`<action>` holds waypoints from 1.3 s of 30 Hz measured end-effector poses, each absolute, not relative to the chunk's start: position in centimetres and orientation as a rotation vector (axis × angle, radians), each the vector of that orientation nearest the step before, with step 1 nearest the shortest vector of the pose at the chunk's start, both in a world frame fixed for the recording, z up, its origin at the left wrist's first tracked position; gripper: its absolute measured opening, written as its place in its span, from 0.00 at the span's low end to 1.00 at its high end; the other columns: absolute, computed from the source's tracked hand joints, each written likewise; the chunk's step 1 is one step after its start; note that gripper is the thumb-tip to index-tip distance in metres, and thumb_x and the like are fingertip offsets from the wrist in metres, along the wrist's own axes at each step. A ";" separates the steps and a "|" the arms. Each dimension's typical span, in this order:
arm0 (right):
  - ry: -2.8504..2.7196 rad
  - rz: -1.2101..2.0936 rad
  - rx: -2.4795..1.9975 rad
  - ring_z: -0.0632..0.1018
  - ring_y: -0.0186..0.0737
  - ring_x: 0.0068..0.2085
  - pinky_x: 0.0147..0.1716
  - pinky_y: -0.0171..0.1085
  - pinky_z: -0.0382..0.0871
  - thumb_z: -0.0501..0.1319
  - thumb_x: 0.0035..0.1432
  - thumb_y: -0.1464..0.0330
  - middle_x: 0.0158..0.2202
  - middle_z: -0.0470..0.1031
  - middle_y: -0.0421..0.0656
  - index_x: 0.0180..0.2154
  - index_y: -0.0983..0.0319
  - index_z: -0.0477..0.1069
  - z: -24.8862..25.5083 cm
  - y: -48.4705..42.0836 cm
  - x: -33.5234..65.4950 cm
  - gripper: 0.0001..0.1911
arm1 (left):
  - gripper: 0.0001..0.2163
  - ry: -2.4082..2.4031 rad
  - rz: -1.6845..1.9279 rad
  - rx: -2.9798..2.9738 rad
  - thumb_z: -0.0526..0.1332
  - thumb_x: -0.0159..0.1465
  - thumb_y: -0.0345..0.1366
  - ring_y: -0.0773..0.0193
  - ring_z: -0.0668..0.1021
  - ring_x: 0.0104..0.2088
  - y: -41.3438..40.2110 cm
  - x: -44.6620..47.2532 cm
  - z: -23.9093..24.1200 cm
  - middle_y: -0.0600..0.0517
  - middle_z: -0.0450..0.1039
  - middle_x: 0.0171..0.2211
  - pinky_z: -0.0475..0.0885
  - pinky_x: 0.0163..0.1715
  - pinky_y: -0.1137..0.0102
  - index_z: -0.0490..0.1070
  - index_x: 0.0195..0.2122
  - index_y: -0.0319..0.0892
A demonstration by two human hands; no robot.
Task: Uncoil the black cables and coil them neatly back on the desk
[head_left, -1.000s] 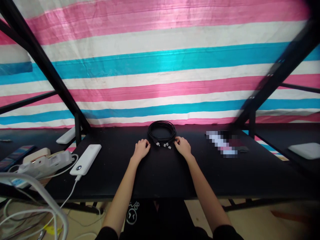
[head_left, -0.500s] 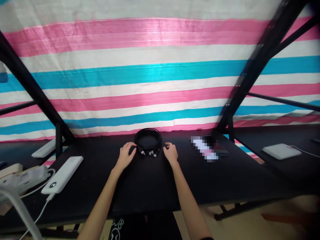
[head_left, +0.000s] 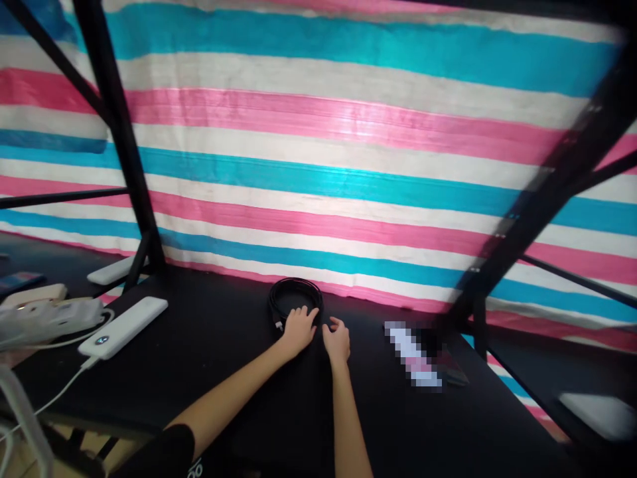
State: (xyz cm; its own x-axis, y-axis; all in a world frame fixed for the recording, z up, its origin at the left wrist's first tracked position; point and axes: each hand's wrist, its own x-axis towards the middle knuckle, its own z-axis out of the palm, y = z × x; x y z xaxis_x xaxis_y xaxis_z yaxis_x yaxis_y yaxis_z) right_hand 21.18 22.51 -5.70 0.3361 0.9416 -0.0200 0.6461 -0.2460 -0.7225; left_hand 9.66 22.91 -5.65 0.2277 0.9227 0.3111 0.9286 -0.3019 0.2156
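A coil of black cable (head_left: 293,295) lies on the black table (head_left: 223,358) near the striped tarp wall, with a white plug end showing at its front left. My left hand (head_left: 298,328) rests flat on the front of the coil, fingers stretched out over it. Just to the right, my right hand (head_left: 337,340) sits on the table with its fingers loosely curled and nothing visible in them, close to the coil but apart from my left hand.
A white power bank (head_left: 124,326) with a cable lies at the left, with a white power strip (head_left: 44,315) beyond it. Black frame posts (head_left: 119,146) stand at left and right (head_left: 537,206). A blurred-out object (head_left: 413,355) lies right of my hands.
The view has swung and tilted. My left hand moved from beside the coil onto its front, covering the plug ends. My right hand has drawn in closer to the left one.
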 end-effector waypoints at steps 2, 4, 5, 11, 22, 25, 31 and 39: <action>-1.408 0.616 -1.995 0.74 0.42 0.46 0.46 0.47 0.70 0.57 0.63 0.64 0.48 0.71 0.47 0.52 0.63 0.66 -5.7 22.6 21.1 0.17 | 0.23 -1.871 -0.578 -2.412 0.53 0.63 0.35 0.48 0.73 0.47 22.5 9.3 -6.1 0.39 0.70 0.48 0.64 0.48 0.57 0.62 0.60 0.41; -1.430 0.612 -2.003 0.74 0.42 0.46 0.46 0.47 0.69 0.57 0.63 0.64 0.48 0.70 0.47 0.51 0.63 0.66 -5.7 22.6 21.0 0.17 | 0.23 -1.888 -0.551 -2.391 0.53 0.64 0.36 0.49 0.73 0.47 22.1 8.6 -6.2 0.40 0.70 0.47 0.63 0.48 0.58 0.60 0.61 0.44; -1.441 0.610 -2.008 0.74 0.42 0.47 0.47 0.47 0.69 0.57 0.63 0.64 0.48 0.70 0.47 0.51 0.63 0.66 -5.7 22.5 21.0 0.17 | 0.23 -1.894 -0.534 -2.388 0.53 0.64 0.36 0.50 0.73 0.47 21.9 8.1 -6.2 0.41 0.70 0.47 0.64 0.48 0.58 0.61 0.61 0.45; -1.490 0.585 -2.032 0.73 0.43 0.47 0.47 0.47 0.69 0.57 0.63 0.64 0.49 0.70 0.47 0.51 0.63 0.67 -5.9 22.6 20.8 0.16 | 0.23 -1.928 -0.436 -2.369 0.53 0.64 0.37 0.52 0.73 0.47 20.8 3.7 -5.9 0.43 0.70 0.47 0.63 0.48 0.61 0.60 0.62 0.49; -1.539 0.515 -2.002 0.73 0.42 0.47 0.47 0.47 0.68 0.58 0.62 0.64 0.48 0.70 0.47 0.48 0.64 0.69 -6.8 23.0 20.9 0.15 | 0.21 -2.139 -0.295 -2.080 0.51 0.66 0.36 0.50 0.72 0.49 19.1 -9.3 -5.2 0.39 0.71 0.47 0.63 0.47 0.59 0.62 0.61 0.45; -1.563 0.491 -1.991 0.73 0.42 0.46 0.47 0.46 0.68 0.58 0.62 0.65 0.47 0.70 0.46 0.47 0.64 0.69 -6.9 22.9 20.9 0.14 | 0.20 -2.200 -0.297 -2.016 0.53 0.66 0.37 0.52 0.73 0.48 18.8 -11.8 -5.1 0.41 0.71 0.47 0.65 0.47 0.57 0.63 0.59 0.43; -1.560 0.428 -2.004 0.73 0.41 0.45 0.47 0.44 0.66 0.56 0.62 0.68 0.45 0.70 0.46 0.45 0.63 0.71 -6.9 22.3 20.6 0.12 | 0.17 -2.265 -0.384 -1.971 0.58 0.64 0.40 0.55 0.73 0.48 18.2 -14.5 -4.4 0.44 0.68 0.52 0.70 0.46 0.54 0.66 0.53 0.39; -1.536 0.418 -1.985 0.74 0.40 0.44 0.45 0.44 0.68 0.56 0.63 0.65 0.45 0.72 0.45 0.44 0.64 0.71 -6.9 22.0 20.6 0.12 | 0.16 -2.447 -0.478 -2.062 0.58 0.64 0.39 0.57 0.74 0.45 19.6 -16.6 -2.6 0.45 0.69 0.50 0.72 0.43 0.57 0.67 0.51 0.39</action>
